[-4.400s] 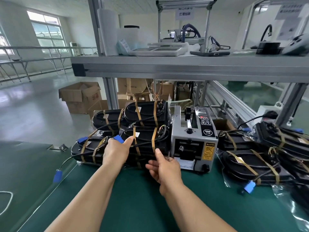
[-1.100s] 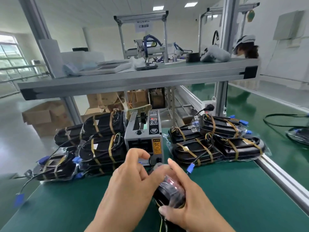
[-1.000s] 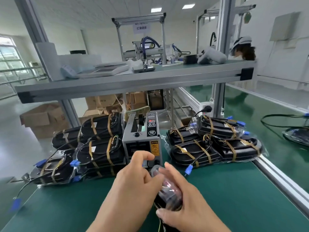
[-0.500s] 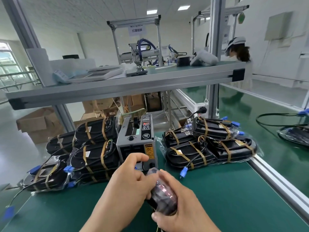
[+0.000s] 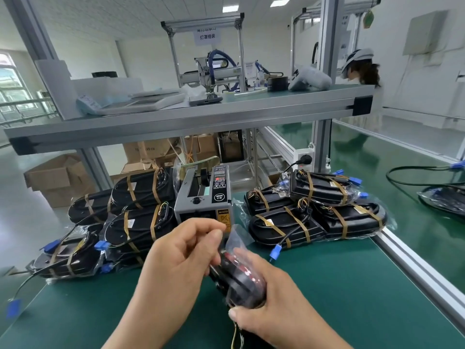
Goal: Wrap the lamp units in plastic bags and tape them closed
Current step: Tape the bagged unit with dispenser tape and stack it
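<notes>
Over the green tabletop (image 5: 352,285), the right hand (image 5: 274,313) grips a bagged lamp unit (image 5: 239,275); left hand (image 5: 176,263) fingers pinch its plastic bag (image 5: 235,238).

PLACE: factory packing line | under the left hand (image 5: 176,260) — green-matted workbench (image 5: 352,285) | just beyond it — grey automatic tape-dispenser machine (image 5: 202,197), taped stacks of bagged black lamp units (image 5: 289,222) either side | above the hand: silver aluminium-profile shelf (image 5: 188,117) | further back: brown cardboard cartons (image 5: 55,177)

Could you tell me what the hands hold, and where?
The right hand grips the bagged lamp unit round its near end; the left hand seemingly pinches the bag's loose far flap.
</notes>
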`<state>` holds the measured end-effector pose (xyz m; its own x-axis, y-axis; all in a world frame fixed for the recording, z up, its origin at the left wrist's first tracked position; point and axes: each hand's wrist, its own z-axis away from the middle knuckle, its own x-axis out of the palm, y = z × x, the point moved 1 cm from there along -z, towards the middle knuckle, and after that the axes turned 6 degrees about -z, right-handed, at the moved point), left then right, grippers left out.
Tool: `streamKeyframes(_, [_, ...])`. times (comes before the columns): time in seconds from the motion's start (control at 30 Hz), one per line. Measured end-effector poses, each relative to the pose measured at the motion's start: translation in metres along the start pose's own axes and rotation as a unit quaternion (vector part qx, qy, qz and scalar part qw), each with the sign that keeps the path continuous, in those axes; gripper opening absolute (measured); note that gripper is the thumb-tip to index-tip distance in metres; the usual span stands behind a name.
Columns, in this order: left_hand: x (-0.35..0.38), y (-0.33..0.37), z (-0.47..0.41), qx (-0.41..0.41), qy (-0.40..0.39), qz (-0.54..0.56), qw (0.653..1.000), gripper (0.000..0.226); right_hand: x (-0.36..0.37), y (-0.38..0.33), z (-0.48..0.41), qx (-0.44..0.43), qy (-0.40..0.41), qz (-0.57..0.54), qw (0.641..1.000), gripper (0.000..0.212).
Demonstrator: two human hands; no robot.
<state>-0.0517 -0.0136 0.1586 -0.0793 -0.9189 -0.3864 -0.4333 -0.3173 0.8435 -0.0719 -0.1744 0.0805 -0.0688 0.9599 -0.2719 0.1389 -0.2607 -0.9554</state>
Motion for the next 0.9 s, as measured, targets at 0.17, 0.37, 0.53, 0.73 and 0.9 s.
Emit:
streamKeyframes(0.17, [-0.007,0.003,0.014,0.016,-0.144,-0.105,0.984,0.055,0.0,0.0,0.001,-0.016,-0.004,-0.005,1.0,0.068])
streamKeyframes(0.37, [0.022,0.011,0.031,0.065,-0.115,-0.195,0.972,0.051,0.016,0.003,0.001,-0.041,0.018,0.013,0.999,0.043])
streamKeyframes(0.53, [0.036,0.031,0.033,0.101,-0.056,-0.158,0.981,0.029,0.02,0.006,0.001,-0.034,0.029,-0.038,0.998,0.058])
streamKeyframes(0.73, [-0.004,0.013,0.034,-0.031,0.04,-0.335,0.941,0.07,0.013,0.007,0.004,-0.036,0.031,-0.036,0.998,0.085])
streamKeyframes(0.9, [0.015,0.007,0.039,-0.095,-0.077,-0.268,0.956,0.022,0.02,0.004,0.004,-0.023,0.065,-0.025,0.997,0.067])
